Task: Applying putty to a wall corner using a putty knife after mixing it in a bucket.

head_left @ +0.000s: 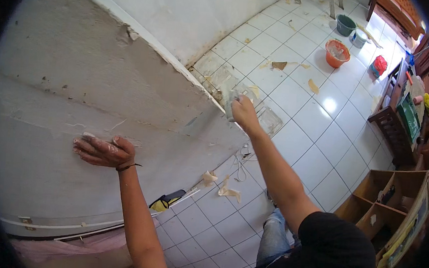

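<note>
Grey flat scraper [230, 107] is sitting in my right hand [244, 113] out at the far edge of the wall [52, 112], and from my remote seat I'm seeing those fingers closing around it, with the blade side lying toward the wall's edge; I cannot tell whether it is touching the plaster. My left hand [106, 150] is lying flat against or just over the wall face, its fingers extended close together and dusted with white, holding nothing that I'm able to see; a dark cord bracelet [127, 168] is circling that wrist. The wall is showing a rough, patchy grey surface, with cracks running near my left fingertips and a ragged break along its upper edge. Beyond it, the white tiled floor [331, 142] is stretching away, and peeled scraps [313, 86] are lying scattered over it. A white cable [243, 161] is looping beside the wall's lower end, and a yellow-and-black item [167, 201] is resting nearer my left forearm. Farther off, I'm seeing an orange bucket [336, 61] standing near a dark green bucket [345, 26] and a white tub [359, 39], with a red bag [379, 65] sitting to their right. A wooden compartment shelf [391, 209] is standing at the lower right, and pink cloth [67, 250] is spreading along the lower left.
</note>
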### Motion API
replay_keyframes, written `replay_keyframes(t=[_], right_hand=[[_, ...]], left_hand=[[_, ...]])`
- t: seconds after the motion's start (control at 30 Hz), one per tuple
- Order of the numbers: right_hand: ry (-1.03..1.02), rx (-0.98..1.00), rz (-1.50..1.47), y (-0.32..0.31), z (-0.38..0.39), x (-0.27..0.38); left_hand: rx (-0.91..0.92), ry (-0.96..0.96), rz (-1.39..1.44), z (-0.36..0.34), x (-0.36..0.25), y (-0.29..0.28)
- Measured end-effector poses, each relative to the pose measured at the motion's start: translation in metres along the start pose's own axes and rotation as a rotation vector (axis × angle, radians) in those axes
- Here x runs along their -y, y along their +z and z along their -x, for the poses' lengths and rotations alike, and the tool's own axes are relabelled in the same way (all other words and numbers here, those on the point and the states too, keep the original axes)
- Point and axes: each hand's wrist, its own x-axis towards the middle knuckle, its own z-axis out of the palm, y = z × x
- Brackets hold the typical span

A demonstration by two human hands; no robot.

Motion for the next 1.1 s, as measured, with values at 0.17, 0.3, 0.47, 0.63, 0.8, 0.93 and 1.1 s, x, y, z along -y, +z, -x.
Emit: replay_keyframes(t=[0.17, 0.3, 0.47, 0.63, 0.8, 0.93, 1.1], right_hand=[[0.216, 0.508, -0.019, -0.010, -0.030, 0.074], [0.156, 0.593, -0.214, -0.019, -0.026, 0.146], [-0.179, 0.294, 0.135, 0.011, 0.029, 0.140], [-0.605, -0.201, 0.171, 0.081, 0.088, 0.115], [-0.564, -0.196, 0.299, 0.123, 0.126, 0.073], [-0.604, -0.026, 0.226, 0.108, 0.156, 0.057], [0.098, -0.148, -0.379, 0.072, 0.115, 0.030]], left_hand=[[0.035, -0.047, 0.005, 0.003, -0.002, 0.000], [0.008, -0.049, 0.025, 0.002, 0.004, 0.001], [0.015, -0.054, 0.020, 0.009, 0.007, 0.005], [-0.017, -0.012, 0.036, 0.001, 0.003, 0.001], [-0.003, -0.012, 0.042, 0.001, -0.006, 0.003], [0.001, -0.006, 0.000, 0.001, 0.008, -0.002], [0.022, -0.038, 0.012, 0.002, 0.005, -0.003]])
